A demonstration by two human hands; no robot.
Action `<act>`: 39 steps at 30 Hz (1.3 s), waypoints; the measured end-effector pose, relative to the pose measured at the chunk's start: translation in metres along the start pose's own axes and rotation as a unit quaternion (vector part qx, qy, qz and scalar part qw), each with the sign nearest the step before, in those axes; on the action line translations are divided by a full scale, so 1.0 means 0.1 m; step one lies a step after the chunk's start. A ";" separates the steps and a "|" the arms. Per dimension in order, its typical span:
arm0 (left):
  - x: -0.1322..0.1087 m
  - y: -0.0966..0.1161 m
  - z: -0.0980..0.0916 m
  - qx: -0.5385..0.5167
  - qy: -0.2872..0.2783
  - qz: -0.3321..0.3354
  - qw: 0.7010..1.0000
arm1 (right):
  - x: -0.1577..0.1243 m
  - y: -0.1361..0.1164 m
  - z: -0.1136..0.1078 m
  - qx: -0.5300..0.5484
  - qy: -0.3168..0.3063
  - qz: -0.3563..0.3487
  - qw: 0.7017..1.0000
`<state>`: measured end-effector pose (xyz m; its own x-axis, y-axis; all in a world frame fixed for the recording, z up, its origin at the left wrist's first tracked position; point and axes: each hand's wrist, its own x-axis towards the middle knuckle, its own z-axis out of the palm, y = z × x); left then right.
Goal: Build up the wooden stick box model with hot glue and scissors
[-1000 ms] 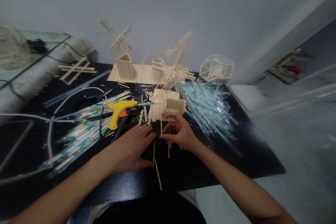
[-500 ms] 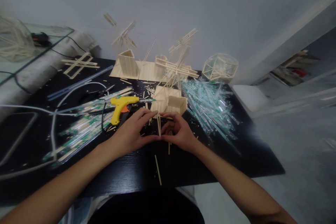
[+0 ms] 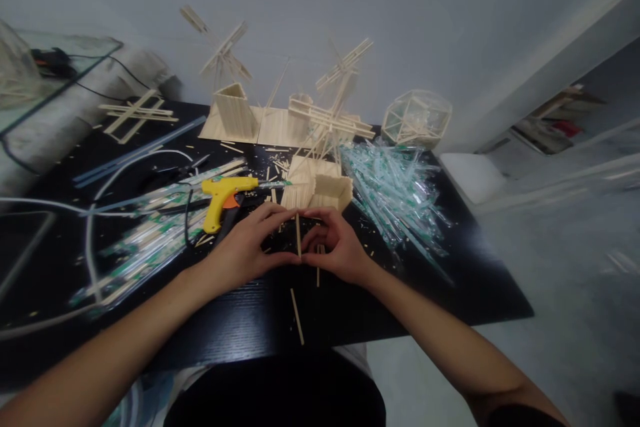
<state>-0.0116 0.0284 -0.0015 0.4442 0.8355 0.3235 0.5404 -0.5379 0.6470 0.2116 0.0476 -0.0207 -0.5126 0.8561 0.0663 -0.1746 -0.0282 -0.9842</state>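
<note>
L hand (image 3: 247, 241) low over the desk (image 3: 430, 303), forearm slanting up & inward from the bottom corner, back of the hand up; R hand (image 3: 346, 253) mirrors it from the other side, elbow bent. Fingertips meet dead centre! Both sets of fingers are pinched on a thin wooden stick (image 3: 299, 238): thumbs at the near end, index fingers at the far end, stick pointing away from the body. One stick or two pressed tog.? Can't tell. R hand's other fingers curl in behind the thumb. Just past the fingertips: a small wooden box (image 3: 336, 191) on its base. Yellow glue gun (image 3: 216, 203) lies beyond the L hand, nozzle aimed R at that base. Loose stick (image 3: 297, 317) nr the desk's front edge; another stick (image 3: 318, 275) pokes out by the R thumb. Far R, heap of clear plastic wrappers (image 3: 397, 193); L, wrapped sticks (image 3: 150, 243).
</note>
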 end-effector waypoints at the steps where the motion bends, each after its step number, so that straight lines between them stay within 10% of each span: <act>1: 0.00 0.00 0.01 -0.005 0.002 0.003 1.000 | 0.00 0.00 0.00 0.001 0.001 -0.001 1.000; 12: 0.01 0.02 -0.03 -0.069 -0.004 -0.044 0.997 | 0.00 -0.04 -0.03 0.048 -0.027 0.009 0.998; 22: 0.02 0.06 -0.05 -0.137 -0.005 -0.038 0.990 | 0.03 -0.11 -0.08 0.173 -0.026 0.167 0.970; 39: 0.01 0.08 -0.06 -0.114 -0.028 -0.019 0.993 | 0.03 -0.09 -0.06 0.142 -0.001 0.174 0.974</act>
<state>-0.0110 0.0257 0.0078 0.4680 0.8443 0.2611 0.3855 -0.4609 0.7993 0.2165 0.0531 -0.0124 -0.5846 0.7676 -0.2628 -0.2157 -0.4593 -0.8617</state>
